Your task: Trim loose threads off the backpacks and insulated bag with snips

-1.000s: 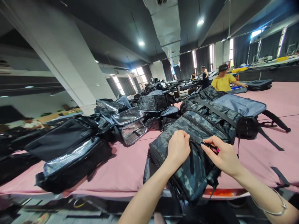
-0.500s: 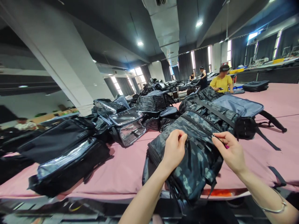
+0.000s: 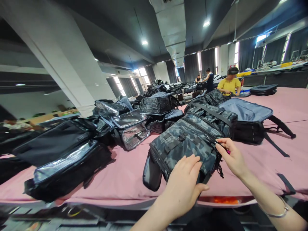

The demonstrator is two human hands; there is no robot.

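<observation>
A dark grey camouflage fabric backpack (image 3: pixel 190 149) lay on the pink cloth-covered worktop (image 3: pixel 127 175), close to its near edge and directly before the person. A round black ring (image 3: pixel 181 138) sat on its upper face among short strips of webbing, and a glossy black rounded panel (image 3: pixel 152 173) stuck out at its left end.

The left hand (image 3: pixel 184 184) was open over the near side of the backpack, its fingers stretched out and close together, the thumb spread away to the right; whether the palm pressed on the fabric could not be told. The right hand (image 3: pixel 232 157) had its thumb and forefinger pinching a slim dark item with a magenta patch (image 3: pixel 228 151), the tips at the backpack's right edge. A silver metal bangle (image 3: pixel 286 209) circled the right forearm.

Just beyond, to the right, lay a black bag with a grey-blue lined flap (image 3: pixel 247 109). To the left, well apart, was a black bag with a shiny silvery lining (image 3: pixel 64 166). Farther back, a person in a yellow top (image 3: pixel 228 86) was beside a stack of flat dark pieces (image 3: pixel 263 89).
</observation>
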